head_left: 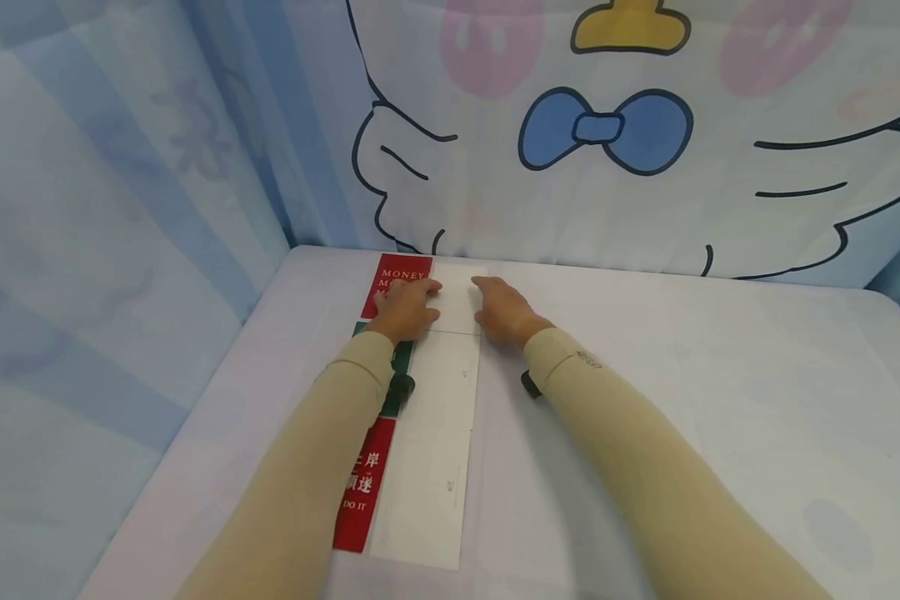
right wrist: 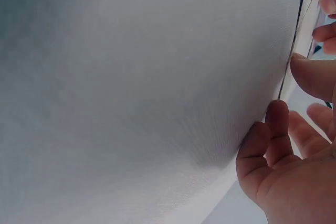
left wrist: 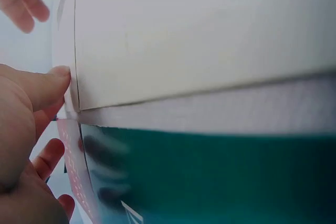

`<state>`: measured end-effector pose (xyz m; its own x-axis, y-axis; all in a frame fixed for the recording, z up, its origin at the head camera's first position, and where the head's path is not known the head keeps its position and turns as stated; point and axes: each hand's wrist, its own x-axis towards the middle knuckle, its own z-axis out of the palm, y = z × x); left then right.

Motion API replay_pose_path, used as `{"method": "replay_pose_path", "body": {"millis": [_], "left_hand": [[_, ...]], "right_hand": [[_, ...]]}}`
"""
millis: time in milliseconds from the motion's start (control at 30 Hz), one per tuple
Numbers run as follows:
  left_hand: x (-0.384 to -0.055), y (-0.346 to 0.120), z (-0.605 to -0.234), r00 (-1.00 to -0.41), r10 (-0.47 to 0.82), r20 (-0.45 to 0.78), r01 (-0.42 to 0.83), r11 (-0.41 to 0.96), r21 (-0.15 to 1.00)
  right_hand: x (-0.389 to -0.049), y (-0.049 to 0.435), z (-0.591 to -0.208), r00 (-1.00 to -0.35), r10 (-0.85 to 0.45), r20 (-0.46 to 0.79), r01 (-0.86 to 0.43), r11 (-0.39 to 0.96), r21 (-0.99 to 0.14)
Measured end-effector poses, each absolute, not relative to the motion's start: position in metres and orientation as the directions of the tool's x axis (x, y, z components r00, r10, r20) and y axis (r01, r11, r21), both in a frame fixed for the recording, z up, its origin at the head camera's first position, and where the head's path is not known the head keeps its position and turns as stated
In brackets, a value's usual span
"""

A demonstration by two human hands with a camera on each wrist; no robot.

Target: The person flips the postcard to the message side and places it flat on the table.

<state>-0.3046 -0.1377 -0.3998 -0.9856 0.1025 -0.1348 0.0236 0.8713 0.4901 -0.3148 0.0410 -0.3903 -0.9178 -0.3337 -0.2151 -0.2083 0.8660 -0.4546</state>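
Note:
A blank white card (head_left: 456,302) lies flat at the far end of a column of white cards on the table. My left hand (head_left: 405,310) rests at its left edge, over a red card (head_left: 396,265) with white MONEY lettering. At the card's right edge is my right hand (head_left: 505,310), fingertips touching the edge and the tabletop. In the left wrist view the left thumb (left wrist: 59,80) meets the seam between white cards, with the other fingers spread. The right thumb (right wrist: 310,74) lies along the card edge in the right wrist view. Neither hand grips anything.
Nearer me, more white cards (head_left: 438,392) continue the column. Left of them lie a green card (head_left: 402,357), partly under my left arm, and a red card (head_left: 367,487) with white characters. A patterned curtain (head_left: 607,208) hangs behind the white table (head_left: 690,433).

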Motion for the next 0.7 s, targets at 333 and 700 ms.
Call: {"method": "replay_pose_path", "body": {"millis": [333, 700], "left_hand": [[-0.304, -0.136, -0.397, -0.98, 0.09, -0.176, -0.004, 0.881, 0.472], [-0.294, -0.142, -0.376, -0.982, 0.142, -0.126, 0.065, 0.875, 0.479]], "right_hand": [[-0.313, 0.042, -0.39, -0.903, -0.357, -0.24, -0.242, 0.882, -0.403], [-0.304, 0.052, -0.377, -0.904, -0.39, -0.172, -0.292, 0.861, -0.417]]}}
